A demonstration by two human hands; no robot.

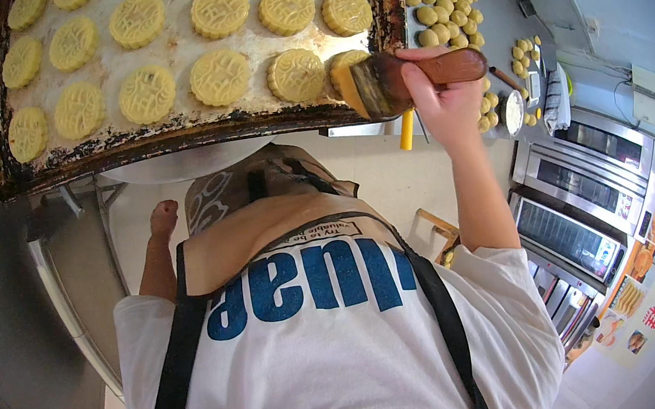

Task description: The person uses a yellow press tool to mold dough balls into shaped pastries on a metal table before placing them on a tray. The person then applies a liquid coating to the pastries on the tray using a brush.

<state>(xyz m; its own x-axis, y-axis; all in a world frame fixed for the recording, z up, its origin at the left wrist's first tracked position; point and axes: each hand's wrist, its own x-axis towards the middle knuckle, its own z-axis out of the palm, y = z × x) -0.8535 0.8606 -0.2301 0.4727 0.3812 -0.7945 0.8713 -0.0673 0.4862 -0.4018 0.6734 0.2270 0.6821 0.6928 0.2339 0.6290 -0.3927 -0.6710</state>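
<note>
My right hand point(441, 94) grips a wide pastry brush point(456, 66) with a brown wooden handle. Its bristles lie over the nearest right mooncake point(343, 70) and partly hide it. Rows of pale yellow, round mooncakes point(150, 94) with scalloped edges and pressed patterns cover a dark-rimmed baking tray point(187, 144). Down beside my apron, below the tray's near edge, hangs my left hand point(164, 219). Its fingers are curled closed, and nothing shows in them.
On the grey counter at right are several dough balls point(448, 11) and a white bowl point(513, 113). Stacked ovens point(589, 161) stand farther right. A yellow handle point(407, 130) shows below the tray. Grey metal equipment point(11, 283) lines the left side.
</note>
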